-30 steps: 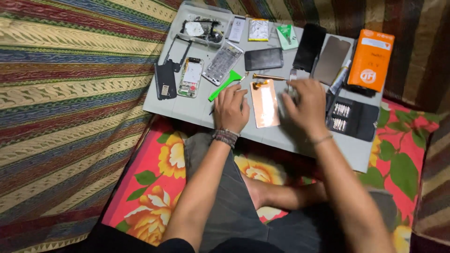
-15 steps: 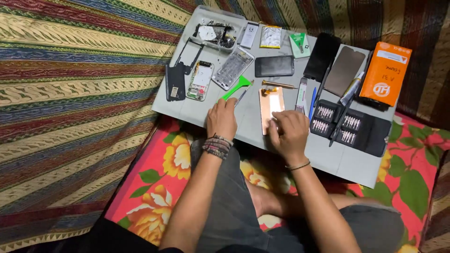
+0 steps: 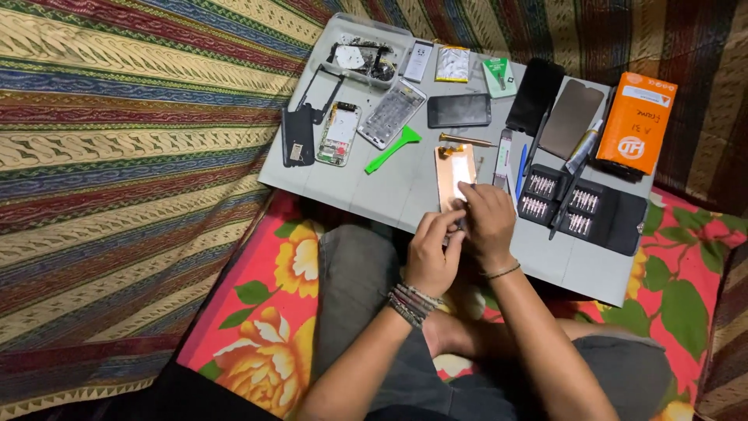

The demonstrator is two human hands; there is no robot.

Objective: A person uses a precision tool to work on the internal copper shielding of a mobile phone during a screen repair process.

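Rose-gold phone back, flat on grey board: left hand and right hand pinched its near end, steadying it; green pry tool lay beside.

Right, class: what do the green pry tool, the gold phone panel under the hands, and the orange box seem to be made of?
Green pry tool: probably plastic, with a flat, uniform bright colour and a matte look. Gold phone panel: glossy, catching light, so metal or coated glass; which one cannot be told. Orange box: likely printed cardboard, with flat faces and crisp edges.
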